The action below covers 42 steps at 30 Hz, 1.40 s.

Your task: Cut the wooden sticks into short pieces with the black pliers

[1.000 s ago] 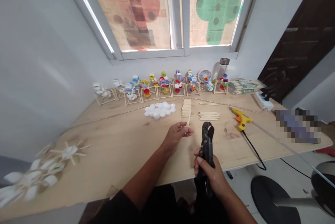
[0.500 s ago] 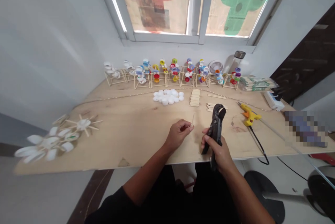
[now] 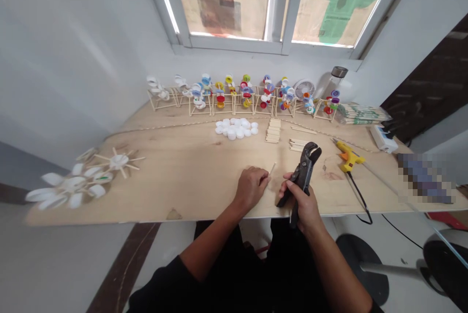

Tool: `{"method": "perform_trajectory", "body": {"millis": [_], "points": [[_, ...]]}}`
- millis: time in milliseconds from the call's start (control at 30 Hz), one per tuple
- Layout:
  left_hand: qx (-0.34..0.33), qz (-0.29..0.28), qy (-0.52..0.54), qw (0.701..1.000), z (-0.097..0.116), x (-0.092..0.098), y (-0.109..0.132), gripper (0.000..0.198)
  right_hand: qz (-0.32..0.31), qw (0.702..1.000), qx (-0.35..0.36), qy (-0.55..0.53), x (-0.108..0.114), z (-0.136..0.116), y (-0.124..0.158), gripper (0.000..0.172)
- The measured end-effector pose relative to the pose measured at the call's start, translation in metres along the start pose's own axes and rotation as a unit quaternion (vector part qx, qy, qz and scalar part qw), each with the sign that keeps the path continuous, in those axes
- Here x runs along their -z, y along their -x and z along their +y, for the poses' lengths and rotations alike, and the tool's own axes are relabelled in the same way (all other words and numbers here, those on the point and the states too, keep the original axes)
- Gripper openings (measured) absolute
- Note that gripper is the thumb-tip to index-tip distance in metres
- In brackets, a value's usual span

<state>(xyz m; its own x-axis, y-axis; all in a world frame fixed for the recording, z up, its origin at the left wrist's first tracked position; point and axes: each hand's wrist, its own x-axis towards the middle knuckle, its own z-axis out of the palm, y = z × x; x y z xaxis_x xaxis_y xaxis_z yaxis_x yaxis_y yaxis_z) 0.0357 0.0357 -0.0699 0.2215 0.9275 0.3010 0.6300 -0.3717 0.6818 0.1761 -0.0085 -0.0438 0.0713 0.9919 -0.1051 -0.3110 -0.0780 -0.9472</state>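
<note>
My left hand (image 3: 252,185) is closed in a pinch on a short thin wooden stick (image 3: 273,167) just above the table. In my right hand (image 3: 304,201) is a black pair of cutters (image 3: 304,170), its handles gripped and its curved jaws pointing up and away from me. A gap separates the stick from the cutter jaws. Beyond my hands lie a stack of short sticks (image 3: 273,131), another small pile of sticks (image 3: 298,145) and a cluster of white bottle caps (image 3: 236,128).
Stick frames with colourful caps (image 3: 244,98) line the wall. To the right are a yellow glue gun (image 3: 349,155), a power strip (image 3: 383,138) and bagged sticks (image 3: 363,114). White cap wheels (image 3: 75,185) and a stick star (image 3: 119,162) lie left. A cord (image 3: 164,128) crosses the table.
My left hand has turned slightly, and the stick in it now leans more to the right. The cutters have tilted with their jaws further right. The whole view has shifted a little.
</note>
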Motion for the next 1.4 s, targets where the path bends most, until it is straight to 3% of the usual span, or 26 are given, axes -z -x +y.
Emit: {"method": "perform_trajectory", "body": {"millis": [100, 167, 333, 467, 600, 800, 1033, 1400], "points": [[0.019, -0.018, 0.072, 0.997, 0.004, 0.009, 0.0, 0.02, -0.001, 0.999, 0.011, 0.034, 0.002, -0.003, 0.0, 0.029], [0.043, -0.068, 0.163, 0.983, 0.008, 0.017, 0.001, 0.02, 0.007, 0.998, 0.017, 0.057, 0.002, -0.006, -0.001, 0.029], [0.104, -0.271, 0.353, 0.89, 0.02, 0.036, 0.003, 0.022, -0.017, 0.993, 0.043, 0.107, -0.003, -0.014, -0.002, 0.028], [0.112, -0.35, 0.382, 0.848, 0.026, 0.045, 0.001, 0.02, -0.028, 0.99, 0.051, 0.131, -0.007, -0.017, 0.001, 0.027], [0.106, -0.403, 0.371, 0.83, 0.027, 0.048, -0.004, 0.021, -0.026, 0.984, 0.065, 0.163, -0.006, -0.016, 0.006, 0.027], [0.108, -0.437, 0.328, 0.831, 0.023, 0.047, -0.008, 0.024, -0.033, 0.977, 0.088, 0.192, -0.002, -0.009, 0.01, 0.025], [0.132, -0.457, 0.334, 0.814, 0.029, 0.046, -0.012, 0.018, 0.004, 0.982, 0.094, 0.163, -0.001, -0.005, 0.014, 0.025], [0.118, -0.367, 0.36, 0.85, 0.03, 0.036, -0.002, 0.024, 0.088, 0.979, 0.133, 0.126, -0.001, 0.002, 0.014, 0.024]]}}
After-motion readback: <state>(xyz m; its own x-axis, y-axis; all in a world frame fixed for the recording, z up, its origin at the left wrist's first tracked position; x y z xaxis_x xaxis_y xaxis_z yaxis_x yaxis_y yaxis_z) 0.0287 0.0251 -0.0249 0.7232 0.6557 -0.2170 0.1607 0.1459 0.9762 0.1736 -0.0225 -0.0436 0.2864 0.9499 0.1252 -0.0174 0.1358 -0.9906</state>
